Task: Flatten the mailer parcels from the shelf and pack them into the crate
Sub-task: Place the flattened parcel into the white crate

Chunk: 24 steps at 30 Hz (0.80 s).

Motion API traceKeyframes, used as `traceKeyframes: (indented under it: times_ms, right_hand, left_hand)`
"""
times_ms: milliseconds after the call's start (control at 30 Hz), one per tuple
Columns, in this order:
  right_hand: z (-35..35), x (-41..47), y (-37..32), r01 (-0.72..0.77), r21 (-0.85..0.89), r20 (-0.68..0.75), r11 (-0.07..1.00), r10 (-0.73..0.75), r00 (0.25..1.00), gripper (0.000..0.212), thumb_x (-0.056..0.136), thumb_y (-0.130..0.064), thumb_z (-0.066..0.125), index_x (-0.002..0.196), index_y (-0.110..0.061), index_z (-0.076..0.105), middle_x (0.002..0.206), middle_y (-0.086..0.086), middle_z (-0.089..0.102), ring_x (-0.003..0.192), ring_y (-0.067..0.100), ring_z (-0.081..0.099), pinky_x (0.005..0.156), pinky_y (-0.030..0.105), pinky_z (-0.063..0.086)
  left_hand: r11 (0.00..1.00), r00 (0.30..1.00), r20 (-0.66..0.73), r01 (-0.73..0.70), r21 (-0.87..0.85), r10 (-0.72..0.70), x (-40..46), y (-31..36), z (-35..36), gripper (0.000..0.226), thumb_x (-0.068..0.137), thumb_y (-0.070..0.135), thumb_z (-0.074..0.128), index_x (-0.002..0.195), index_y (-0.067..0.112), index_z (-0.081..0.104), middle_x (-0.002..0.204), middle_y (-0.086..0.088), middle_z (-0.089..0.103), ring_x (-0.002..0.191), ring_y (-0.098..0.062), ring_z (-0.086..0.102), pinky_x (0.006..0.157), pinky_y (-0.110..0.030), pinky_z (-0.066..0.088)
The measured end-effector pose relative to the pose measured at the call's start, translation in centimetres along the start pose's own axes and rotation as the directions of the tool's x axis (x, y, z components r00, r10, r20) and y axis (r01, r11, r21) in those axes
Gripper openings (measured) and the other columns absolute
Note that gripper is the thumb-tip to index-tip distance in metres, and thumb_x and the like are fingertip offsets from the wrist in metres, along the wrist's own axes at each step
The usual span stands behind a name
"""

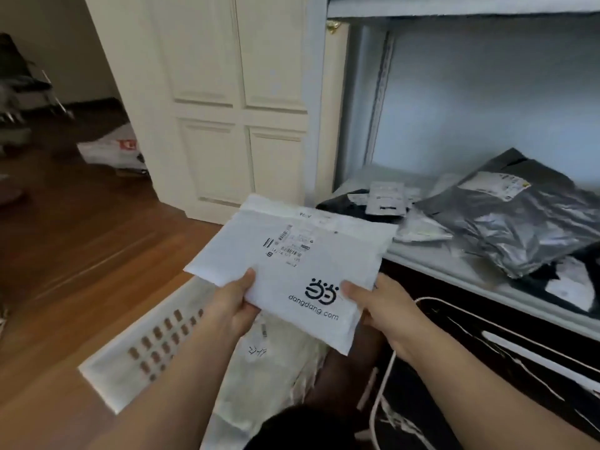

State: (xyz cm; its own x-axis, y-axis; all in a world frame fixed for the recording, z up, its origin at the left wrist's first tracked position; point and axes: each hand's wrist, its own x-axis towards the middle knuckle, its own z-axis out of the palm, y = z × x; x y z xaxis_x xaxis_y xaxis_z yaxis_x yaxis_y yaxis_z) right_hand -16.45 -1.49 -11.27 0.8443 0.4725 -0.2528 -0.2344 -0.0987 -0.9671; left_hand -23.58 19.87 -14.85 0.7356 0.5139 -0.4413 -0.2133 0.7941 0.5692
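Observation:
A white padded mailer printed "dangdang.com" with a shipping label is held flat in the air above the crate. My left hand grips its near left edge and my right hand grips its near right corner. Below it stands a white slotted crate on the floor, with a pale crinkled mailer lying inside. On the white shelf to the right lie a large grey mailer, a black one and small white ones.
A cream panelled door stands behind the crate. Wooden floor spreads to the left, with a white bag and a dark chair farther back. A dark lower shelf with white cords lies at right.

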Motion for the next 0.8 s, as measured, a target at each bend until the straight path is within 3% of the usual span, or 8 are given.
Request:
traceKeyframes:
  times_ms: [100,167,267,333,467,567,733,800]
  right_hand:
    - [2.0,2.2,1.9,-0.068,-0.084,-0.007,0.994,0.067,0.998,0.034,0.089,-0.02,0.068,0.121,-0.013,0.057,0.101,0.0,0.073,0.083,0.013,0.07,0.078,0.033,0.056]
    - [2.8,3.3,3.2,-0.089,-0.193,-0.039,0.977,0.083,0.996,0.044,0.089,-0.025,0.068,0.128,-0.015,0.049,0.105,-0.002,0.068,0.086,0.011,0.066,0.077,0.028,0.051]
    - [3.3,5.6,5.2,-0.068,-0.457,-0.028,0.887,0.063,0.998,0.06,0.09,-0.033,0.065,0.14,-0.014,0.04,0.114,-0.006,0.058,0.1,0.01,0.056,0.085,0.026,0.043]
    - [3.3,7.2,6.7,-0.061,-0.567,-0.004,0.822,0.071,0.997,0.057,0.09,-0.034,0.064,0.14,-0.017,0.042,0.116,-0.007,0.056,0.104,0.009,0.054,0.088,0.025,0.043]
    - [3.7,10.2,9.2,0.016,-0.738,0.049,0.675,0.029,0.998,0.049,0.091,-0.035,0.063,0.136,-0.026,0.044,0.13,-0.014,0.051,0.123,0.011,0.05,0.101,0.028,0.043]
    - [4.4,12.0,10.2,0.128,-0.848,0.112,0.514,-0.062,0.992,0.053,0.092,-0.039,0.059,0.139,-0.028,0.039,0.136,-0.012,0.047,0.127,0.01,0.044,0.107,0.029,0.04]
    - [5.0,15.1,11.8,0.264,-0.944,0.269,0.199,-0.001,0.963,0.055,0.096,-0.044,0.049,0.144,-0.024,0.031,0.146,-0.005,0.038,0.137,0.015,0.029,0.116,0.031,0.02]
    - [4.9,15.6,12.6,0.325,-0.942,0.329,0.083,0.039,0.943,0.056,0.097,-0.047,0.042,0.146,-0.022,0.03,0.15,-0.003,0.035,0.143,0.015,0.02,0.119,0.033,0.007]
  left_hand:
    - [0.997,0.976,-0.205,0.067,-0.023,-0.07,2.9,0.8,-4.8,0.011,0.094,0.002,0.055,0.104,0.002,0.058,0.124,-0.012,0.061,0.081,-0.025,0.062,0.086,-0.045,0.048]
    - [0.995,0.936,-0.339,0.086,-0.05,-0.098,4.9,0.2,-7.5,0.02,0.093,0.007,0.059,0.112,0.002,0.058,0.122,-0.011,0.062,0.078,-0.024,0.062,0.084,-0.044,0.049]
    - [0.992,0.884,-0.451,0.095,-0.078,-0.12,7.9,-2.0,-10.8,0.04,0.095,0.022,0.059,0.131,0.007,0.052,0.128,-0.012,0.061,0.101,-0.029,0.064,0.088,-0.046,0.05]
    - [0.985,0.884,-0.434,0.139,-0.106,-0.171,9.9,-3.6,-12.1,0.041,0.094,0.018,0.059,0.132,0.005,0.051,0.128,-0.015,0.06,0.108,-0.032,0.061,0.09,-0.047,0.049]
    - [0.971,0.905,-0.352,0.226,-0.081,-0.24,13.5,-5.6,-12.8,0.028,0.09,-0.009,0.051,0.118,-0.005,0.051,0.129,-0.021,0.056,0.101,-0.035,0.058,0.095,-0.042,0.045]
    - [0.966,0.883,-0.405,0.258,-0.004,-0.237,15.8,-6.9,-12.9,0.027,0.089,-0.017,0.044,0.113,-0.006,0.049,0.126,-0.023,0.054,0.114,-0.04,0.053,0.098,-0.046,0.043]
    - [0.904,0.787,-0.507,0.427,0.037,-0.351,18.1,-9.6,-13.6,0.033,0.091,-0.016,0.045,0.121,-0.003,0.048,0.112,-0.023,0.058,0.119,-0.041,0.052,0.093,-0.055,0.044]
    - [0.904,0.782,-0.508,0.428,0.016,-0.362,18.3,-10.6,-14.9,0.033,0.091,-0.016,0.044,0.12,-0.001,0.048,0.118,-0.023,0.057,0.115,-0.043,0.053,0.092,-0.064,0.043]
